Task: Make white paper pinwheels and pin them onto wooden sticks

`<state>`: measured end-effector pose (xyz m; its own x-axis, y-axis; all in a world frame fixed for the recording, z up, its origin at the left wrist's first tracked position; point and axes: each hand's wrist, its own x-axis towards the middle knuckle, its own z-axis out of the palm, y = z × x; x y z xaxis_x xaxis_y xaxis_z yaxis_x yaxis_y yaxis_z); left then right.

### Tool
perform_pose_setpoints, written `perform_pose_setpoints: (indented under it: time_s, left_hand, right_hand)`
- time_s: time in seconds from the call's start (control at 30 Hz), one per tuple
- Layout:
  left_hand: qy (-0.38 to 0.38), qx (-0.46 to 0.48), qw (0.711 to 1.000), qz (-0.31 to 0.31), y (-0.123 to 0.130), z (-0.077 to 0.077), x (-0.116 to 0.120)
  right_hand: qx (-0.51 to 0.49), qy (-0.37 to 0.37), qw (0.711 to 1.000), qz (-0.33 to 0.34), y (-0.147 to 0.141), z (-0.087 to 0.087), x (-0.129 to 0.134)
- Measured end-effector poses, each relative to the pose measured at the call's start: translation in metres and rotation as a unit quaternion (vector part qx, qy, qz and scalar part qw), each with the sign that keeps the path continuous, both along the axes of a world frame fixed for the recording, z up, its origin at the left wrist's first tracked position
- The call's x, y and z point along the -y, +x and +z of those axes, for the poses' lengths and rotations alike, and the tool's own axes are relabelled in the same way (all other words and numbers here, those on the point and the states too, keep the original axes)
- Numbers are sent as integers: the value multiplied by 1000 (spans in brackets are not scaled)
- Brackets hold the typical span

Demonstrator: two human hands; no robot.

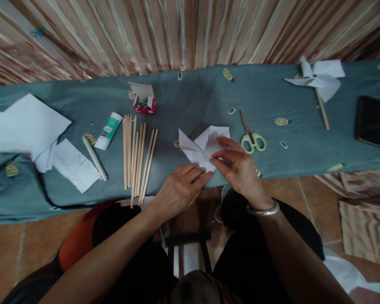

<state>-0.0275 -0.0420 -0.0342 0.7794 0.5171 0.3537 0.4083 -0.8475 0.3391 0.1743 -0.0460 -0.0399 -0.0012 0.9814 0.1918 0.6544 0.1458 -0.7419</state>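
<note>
A white paper (205, 143) with raised, folded corners lies near the front edge of the cloth-covered table. My left hand (181, 188) presses on its lower left part, fingers together. At its right side, my right hand (237, 164) pinches the paper between thumb and fingers; a silver bangle circles that wrist. Green-handled scissors (252, 141) lie just right of the paper. Several wooden sticks (136, 156) are in a loose row to the left. Behind them stands an open red box (145, 105) of small metal pieces.
A glue stick (108, 131), a pale pen-like stick (95, 158), a written note (76, 166) and white sheets (31, 122) lie left. A paper pinwheel on a stick (323, 107) and a black phone (371, 121) lie right. A striped curtain (190, 33) hangs behind the table.
</note>
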Motion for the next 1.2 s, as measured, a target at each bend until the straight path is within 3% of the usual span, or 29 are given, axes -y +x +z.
perform_pose_setpoints:
  time_s: [1.2]
  left_hand:
    - [-8,-3,1000,10,1,2,0]
  right_hand:
    - [35,2,999,-37,-9,-3,1]
